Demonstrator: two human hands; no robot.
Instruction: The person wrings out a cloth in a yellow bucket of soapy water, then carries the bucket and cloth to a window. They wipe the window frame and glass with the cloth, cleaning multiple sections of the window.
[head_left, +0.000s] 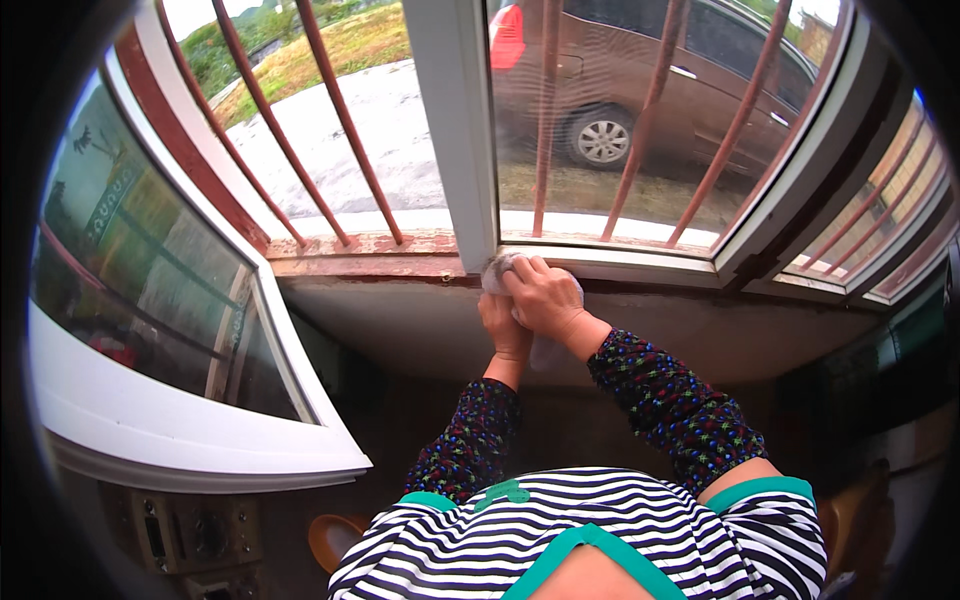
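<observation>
A crumpled greyish-white cloth (496, 271) is bunched up at the foot of the white window post (455, 150), with part of it hanging below my hands. My right hand (548, 298) is closed on the cloth, its fingers bent over the top by the lower window frame (610, 262). Just to the left and lower, my left hand (508, 328) is closed too, pressed against the same cloth. Its fingertips are partly hidden behind the right hand. Dark patterned sleeves cover both forearms.
At left a white-framed window sash (200, 425) stands swung inward. Rusty red bars (340, 120) cross the opening above a worn red sill (360, 262). Outside, beyond the glass, is a brown car (640, 95). A round orange-brown object (335, 540) sits low at left.
</observation>
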